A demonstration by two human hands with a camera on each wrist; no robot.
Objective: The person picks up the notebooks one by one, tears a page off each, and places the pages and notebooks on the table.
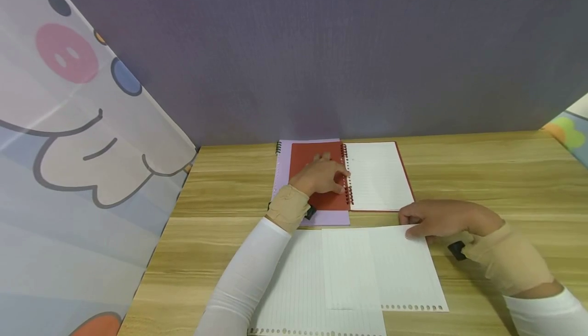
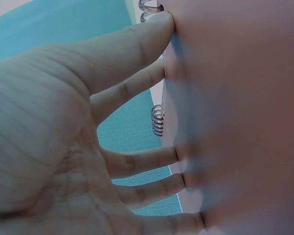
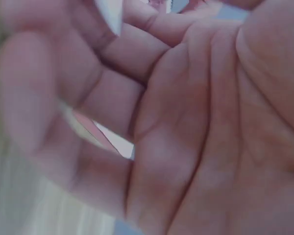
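Note:
A spiral notebook (image 1: 377, 175) with a red cover lies open, its lined white page on the right. My left hand (image 1: 321, 175) rests with spread fingertips on the red cover (image 1: 305, 157), close to the binding; the left wrist view shows fingers and thumb touching the reddish surface (image 2: 245, 107) beside the rings (image 2: 158, 120). Under it lies a lilac notebook (image 1: 326, 218). My right hand (image 1: 443, 218) pinches the upper right corner of a loose sheet (image 1: 406, 269) with punched holes. In the right wrist view, a white paper corner (image 3: 110, 13) shows among the curled fingers.
Another loose lined sheet (image 1: 294, 280) lies partly beneath the pinched one, near the front. All of it lies on a wooden table (image 1: 487, 172). A grey panel (image 1: 340, 55) stands along the back, and a printed cartoon wall (image 1: 92, 137) borders the left side.

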